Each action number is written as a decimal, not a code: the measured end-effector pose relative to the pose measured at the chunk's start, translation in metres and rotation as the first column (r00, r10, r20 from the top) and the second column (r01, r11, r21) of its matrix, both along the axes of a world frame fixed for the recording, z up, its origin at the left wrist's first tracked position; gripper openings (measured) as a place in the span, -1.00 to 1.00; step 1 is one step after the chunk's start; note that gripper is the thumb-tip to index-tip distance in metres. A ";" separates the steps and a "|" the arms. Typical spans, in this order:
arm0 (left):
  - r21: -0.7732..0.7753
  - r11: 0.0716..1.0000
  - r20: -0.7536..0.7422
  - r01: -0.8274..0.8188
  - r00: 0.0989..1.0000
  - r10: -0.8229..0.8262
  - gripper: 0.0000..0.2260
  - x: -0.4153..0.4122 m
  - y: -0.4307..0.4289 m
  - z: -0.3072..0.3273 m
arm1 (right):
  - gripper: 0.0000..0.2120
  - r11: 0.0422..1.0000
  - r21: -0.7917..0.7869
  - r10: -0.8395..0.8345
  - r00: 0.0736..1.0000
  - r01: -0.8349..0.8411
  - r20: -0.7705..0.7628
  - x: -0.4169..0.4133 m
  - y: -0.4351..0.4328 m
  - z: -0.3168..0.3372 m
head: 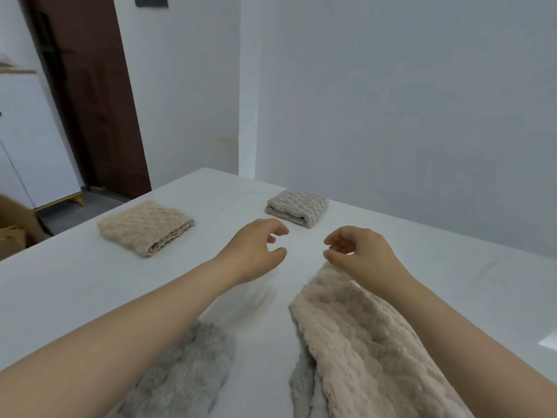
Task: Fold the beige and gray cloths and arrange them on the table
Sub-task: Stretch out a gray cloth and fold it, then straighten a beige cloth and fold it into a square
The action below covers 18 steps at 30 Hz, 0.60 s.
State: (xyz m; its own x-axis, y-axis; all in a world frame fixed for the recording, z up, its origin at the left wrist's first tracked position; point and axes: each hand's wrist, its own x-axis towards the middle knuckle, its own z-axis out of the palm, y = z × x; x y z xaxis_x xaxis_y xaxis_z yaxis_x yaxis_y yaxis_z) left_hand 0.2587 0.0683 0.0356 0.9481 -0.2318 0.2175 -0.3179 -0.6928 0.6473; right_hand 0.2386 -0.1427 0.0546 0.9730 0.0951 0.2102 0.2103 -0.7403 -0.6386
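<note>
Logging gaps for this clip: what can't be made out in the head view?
- Unfolded gray cloth: partly under the left forearm, cut off by the bottom edge.
- Unfolded beige cloth: near end runs off the bottom edge.
- Right hand: whether its grip pinches the beige cloth's corner is unclear.
- Left hand: motion-blurred shadow beneath.

No readable text, label, brand or number shows anywhere.

Folded beige cloth (pixel 146 227), bubble-textured, is seen left of centre; folded gray cloth (pixel 297 208) at centre. Unfolded beige cloth (pixel 370 342) lower right, gray cloth (pixel 184 375) lower left. White table (pixel 90 282); brown door (pixel 90 95) upper left.
</note>
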 end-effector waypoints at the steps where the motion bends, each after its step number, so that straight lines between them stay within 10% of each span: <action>1: 0.000 1.000 -0.001 0.010 1.000 -0.010 -0.71 -0.014 -0.001 0.002 | -0.89 1.000 0.004 0.008 1.000 -0.008 0.004 -0.015 -0.001 0.002; 18: 0.160 0.967 0.053 0.200 0.976 -0.210 -0.68 -0.202 -0.033 -0.020 | -0.84 0.961 -0.258 0.094 0.995 -0.099 -0.028 -0.209 -0.037 -0.023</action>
State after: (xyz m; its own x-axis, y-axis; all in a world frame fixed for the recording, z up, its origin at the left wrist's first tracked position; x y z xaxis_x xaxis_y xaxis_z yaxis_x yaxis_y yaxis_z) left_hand 0.0569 0.0348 0.0158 0.8609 -0.4553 0.2272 -0.5035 -0.6972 0.5103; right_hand 0.0299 -0.1799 0.0316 0.9595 0.2378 0.1510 0.2804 -0.8573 -0.4318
